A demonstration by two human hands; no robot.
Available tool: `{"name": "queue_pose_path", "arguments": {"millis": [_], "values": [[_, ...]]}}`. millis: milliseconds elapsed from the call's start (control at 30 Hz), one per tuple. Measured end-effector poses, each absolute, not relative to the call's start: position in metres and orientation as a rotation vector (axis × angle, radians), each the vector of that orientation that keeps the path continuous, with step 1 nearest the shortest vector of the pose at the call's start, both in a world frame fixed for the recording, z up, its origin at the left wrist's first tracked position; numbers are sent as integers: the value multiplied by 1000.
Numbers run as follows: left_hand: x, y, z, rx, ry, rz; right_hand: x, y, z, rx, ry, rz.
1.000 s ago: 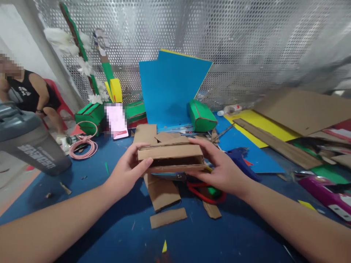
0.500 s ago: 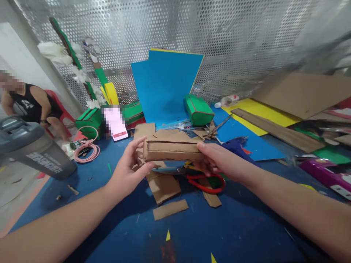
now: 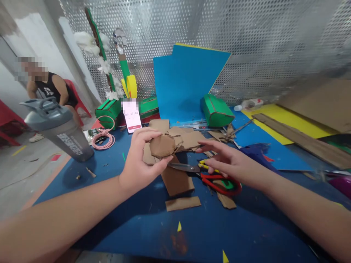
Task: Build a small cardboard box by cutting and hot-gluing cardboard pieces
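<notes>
My left hand [image 3: 141, 160] grips a brown cardboard box [image 3: 162, 146] by one end, so its six-sided end face points at me, a little above the blue table [image 3: 115, 219]. My right hand [image 3: 229, 162] hovers just right of the box with its fingers stretched out and apart, holding nothing. Directly under that hand lie red-handled scissors [image 3: 214, 179] with the blades pointing left. Flat cardboard scraps [image 3: 177, 180] lie beneath the box.
A grey shaker bottle [image 3: 61, 133] stands at the left edge near a pink cable coil [image 3: 102, 138] and a phone [image 3: 131, 116]. Green cardboard boxes [image 3: 216, 109], an upright blue sheet [image 3: 186, 84] and a blue glue gun [image 3: 257, 149] sit behind. Another person [image 3: 49, 89] sits far left.
The right hand has let go of the cardboard box and opened. The left hand has turned the box end-on toward me. The view has shifted left.
</notes>
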State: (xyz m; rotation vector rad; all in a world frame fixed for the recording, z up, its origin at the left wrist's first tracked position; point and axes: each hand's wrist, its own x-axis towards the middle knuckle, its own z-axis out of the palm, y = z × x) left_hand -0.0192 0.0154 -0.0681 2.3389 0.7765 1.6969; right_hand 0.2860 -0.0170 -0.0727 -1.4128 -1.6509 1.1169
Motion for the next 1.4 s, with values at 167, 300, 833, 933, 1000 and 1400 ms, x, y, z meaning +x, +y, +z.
{"name": "queue_pose_path", "arguments": {"millis": [167, 300, 833, 933, 1000, 1400], "values": [[-19, 15, -70, 2323, 708, 1644, 285, -23, -73, -1349, -1768, 978], [-20, 14, -71, 2303, 746, 1624, 291, -19, -76, -1323, -1862, 825], [-22, 18, -71, 2388, 670, 1286, 282, -25, -70, -901, -2396, 589], [-23, 22, -74, 2402, 676, 1257, 283, -27, -70, -897, -2413, 585], [-23, 24, -75, 2400, 687, 1230, 282, -26, -69, -895, -2431, 577], [-43, 49, -59, 2423, 741, 1408, 401, -1, -13, -2195, -1816, 167]]}}
